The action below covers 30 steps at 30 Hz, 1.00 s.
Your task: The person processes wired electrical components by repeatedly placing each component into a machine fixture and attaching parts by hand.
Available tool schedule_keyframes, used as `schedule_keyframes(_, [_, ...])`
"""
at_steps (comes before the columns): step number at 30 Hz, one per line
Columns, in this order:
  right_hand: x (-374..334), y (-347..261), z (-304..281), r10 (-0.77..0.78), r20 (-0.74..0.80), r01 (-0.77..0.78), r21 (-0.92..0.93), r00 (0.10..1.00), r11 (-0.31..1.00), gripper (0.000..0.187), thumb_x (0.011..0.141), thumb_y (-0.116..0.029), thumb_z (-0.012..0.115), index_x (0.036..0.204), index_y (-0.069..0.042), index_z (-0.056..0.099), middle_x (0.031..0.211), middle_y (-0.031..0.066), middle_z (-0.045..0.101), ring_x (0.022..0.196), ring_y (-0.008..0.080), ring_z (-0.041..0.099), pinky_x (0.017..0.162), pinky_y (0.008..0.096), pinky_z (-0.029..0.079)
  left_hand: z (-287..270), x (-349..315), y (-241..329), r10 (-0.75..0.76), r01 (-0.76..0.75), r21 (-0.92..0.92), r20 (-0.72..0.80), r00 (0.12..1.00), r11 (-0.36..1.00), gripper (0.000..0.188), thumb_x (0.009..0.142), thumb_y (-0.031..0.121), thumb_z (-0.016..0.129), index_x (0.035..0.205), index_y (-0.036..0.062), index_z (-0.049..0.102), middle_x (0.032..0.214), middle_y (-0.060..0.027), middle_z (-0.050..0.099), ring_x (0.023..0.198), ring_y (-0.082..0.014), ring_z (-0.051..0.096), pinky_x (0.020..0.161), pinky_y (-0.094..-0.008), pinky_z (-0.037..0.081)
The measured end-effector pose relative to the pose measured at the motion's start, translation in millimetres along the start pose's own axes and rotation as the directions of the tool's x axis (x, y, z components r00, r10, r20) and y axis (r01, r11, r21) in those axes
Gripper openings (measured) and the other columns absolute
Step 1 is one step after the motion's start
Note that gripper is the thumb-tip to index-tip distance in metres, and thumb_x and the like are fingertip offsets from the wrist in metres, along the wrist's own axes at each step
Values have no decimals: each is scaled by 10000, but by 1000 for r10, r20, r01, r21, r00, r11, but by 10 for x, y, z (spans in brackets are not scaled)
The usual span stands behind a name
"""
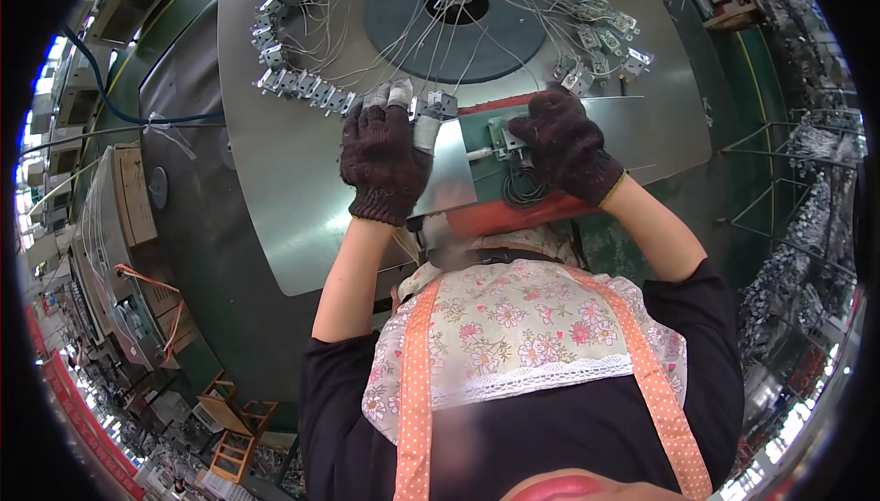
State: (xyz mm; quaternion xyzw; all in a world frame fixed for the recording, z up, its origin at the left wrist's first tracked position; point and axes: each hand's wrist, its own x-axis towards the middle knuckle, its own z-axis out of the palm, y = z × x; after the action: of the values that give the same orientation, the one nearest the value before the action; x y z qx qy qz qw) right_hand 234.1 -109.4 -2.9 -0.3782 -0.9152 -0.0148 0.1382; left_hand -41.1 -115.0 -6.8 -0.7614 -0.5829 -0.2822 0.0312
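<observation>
My left hand, in a dark knitted glove with white-wrapped fingertips, reaches to a row of small metal blocks with thin wires. Its fingers lie forward and the thumb stands apart, beside a metal block at the row's right end. My right hand, gloved too, is curled beside a small metal fixture. Its thumb side touches the fixture's right edge; what the fingers close on is hidden. A coil of black cable lies below that hand, and a white cylindrical piece sticks out left of the fixture.
A sheet-metal worktable carries a dark round disc with wires spreading from its central hole. More wired metal blocks lie at far right. A blue hose runs in from the left. A wooden chair stands lower left, racks at right.
</observation>
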Motion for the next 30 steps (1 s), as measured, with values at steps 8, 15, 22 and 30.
schedule_keyframes(8, [-199, -108, 203, 124, 23, -122, -56, 992, 991, 383, 868, -203, 600, 1234, -92, 623, 993, 172, 594, 941, 336, 606, 776, 482, 476, 45, 32, 175, 189, -190, 5, 104, 977, 982, 424, 919, 362, 671, 1234, 78, 673, 1199, -179, 678, 1170, -367, 615, 1120, -522, 384])
schedule_keyframes(15, [-297, -233, 244, 297, -8, -291, 184, 955, 939, 802, 750, -271, 746, 1475, -59, 474, 1063, 182, 595, 1020, 375, 596, 831, 484, 508, 373, 125, 667, 374, -338, -162, 330, 867, 927, 381, 866, 350, 705, 1133, 78, 697, 1130, -161, 703, 1142, -362, 623, 1113, -501, 406])
schedule_keyframes(22, [-249, -167, -20, 253, 83, -264, 424, 964, 866, 1053, 719, -198, 835, 1596, -48, 271, 1205, 228, 596, 1102, 416, 598, 906, 487, 537, 492, 70, 958, 307, -289, -121, 544, 781, 950, 401, 811, 290, 689, 1157, 88, 707, 1128, -168, 709, 1157, -349, 639, 1100, -487, 432])
schedule_keyframes(30, [-249, 622, -276, 39, 98, -96, 691, 994, 716, 633, 808, -128, 791, 1405, -113, 583, 1172, 164, 636, 1049, 361, 632, 896, 447, 546, 359, -4, 1100, 230, -267, 31, 414, 881, 963, 358, 910, 290, 651, 1183, 62, 688, 1203, -196, 704, 1198, -367, 636, 1122, -480, 420])
